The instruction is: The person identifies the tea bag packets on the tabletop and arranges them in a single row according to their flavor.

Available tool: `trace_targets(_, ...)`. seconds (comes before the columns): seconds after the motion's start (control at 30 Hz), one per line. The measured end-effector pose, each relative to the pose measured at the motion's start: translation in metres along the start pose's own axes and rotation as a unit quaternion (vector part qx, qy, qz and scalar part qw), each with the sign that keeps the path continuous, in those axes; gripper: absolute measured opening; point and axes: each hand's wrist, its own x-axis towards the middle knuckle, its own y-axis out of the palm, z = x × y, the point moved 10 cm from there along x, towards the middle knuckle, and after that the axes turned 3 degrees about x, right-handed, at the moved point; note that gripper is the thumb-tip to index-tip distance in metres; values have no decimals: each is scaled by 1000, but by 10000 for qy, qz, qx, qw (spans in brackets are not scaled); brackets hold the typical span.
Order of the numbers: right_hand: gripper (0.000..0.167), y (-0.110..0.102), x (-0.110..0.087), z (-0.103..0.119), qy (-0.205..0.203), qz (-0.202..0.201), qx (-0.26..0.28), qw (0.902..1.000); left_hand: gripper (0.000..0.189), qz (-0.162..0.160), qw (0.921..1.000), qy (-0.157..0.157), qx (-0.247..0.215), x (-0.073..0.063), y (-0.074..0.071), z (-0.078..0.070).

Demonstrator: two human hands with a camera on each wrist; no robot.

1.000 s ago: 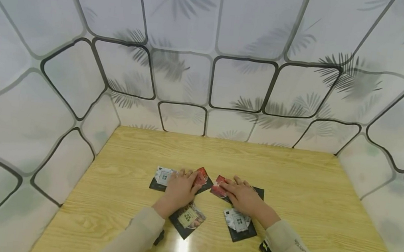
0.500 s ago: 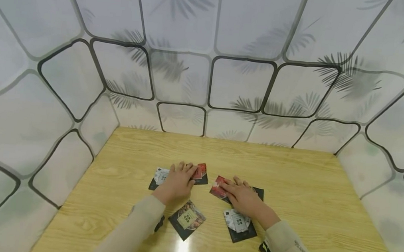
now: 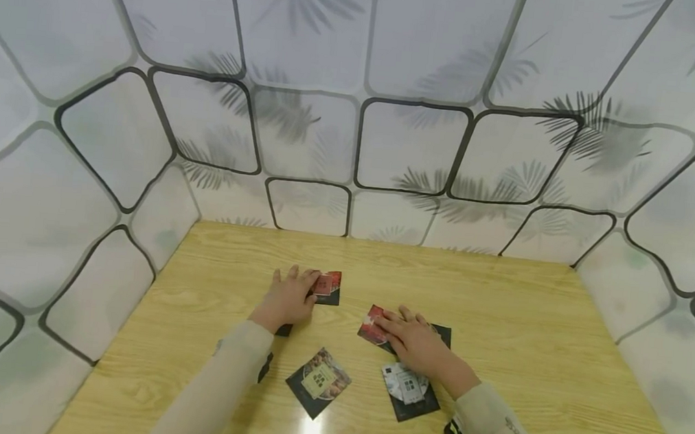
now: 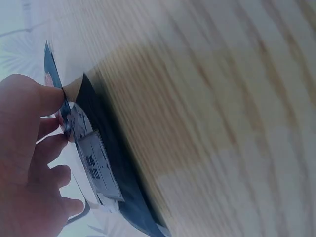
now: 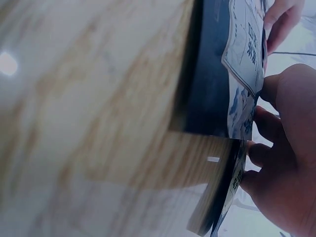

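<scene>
My left hand (image 3: 288,296) lies flat with straight fingers on a small pile of packets at the table's middle left. A red packet (image 3: 326,285) sticks out beyond its fingertips, and a black corner (image 3: 284,329) shows by the wrist. In the left wrist view the fingers (image 4: 49,143) press on a dark packet with a white label (image 4: 98,168). My right hand (image 3: 410,333) rests flat on a red packet (image 3: 372,323) that lies over a black packet (image 3: 443,333). From the right wrist, its fingers (image 5: 269,123) touch labelled packets (image 5: 244,54).
Two more packets lie nearer me: a black one with a food picture (image 3: 318,381) and a silver-and-black one (image 3: 410,388). The wooden table (image 3: 517,328) is walled on three sides by a white leaf-patterned screen (image 3: 415,147).
My left hand has slid its packets away from me and a little left; the silver packet that showed beside it is now hidden. The right hand has barely moved.
</scene>
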Motion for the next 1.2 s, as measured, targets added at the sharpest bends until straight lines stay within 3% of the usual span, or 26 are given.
trace_targets(0.13, 46, 0, -1, 1, -17, -14, -74, 10000, 58, -80, 9998, -160, -95, 1, 1, 11)
trace_targets(0.37, 47, 0, -2, 2, -30, 30, 12, 10000, 61, -126, 9995, -262, 131, 3, 2, 12)
trace_targets(0.47, 47, 0, -2, 2, -4, 48, -4, 10000, 60, -160, 9990, -351, 205, 3, -2, 19)
trace_targets(0.93, 47, 1, -2, 1, 6, 72, 4, 10000, 59, -247, 9956, -857, -278, -2, -11, 92)
trace_targets(1.07, 47, 0, 0, -1, -14, 19, -99, 9999, 59, -264, 9942, -967, -383, 1, -14, 106)
trace_targets(1.2, 47, 0, 0, 0, -27, 56, -2, 10000, 60, -35, 9938, -995, -499, 2, -14, 113)
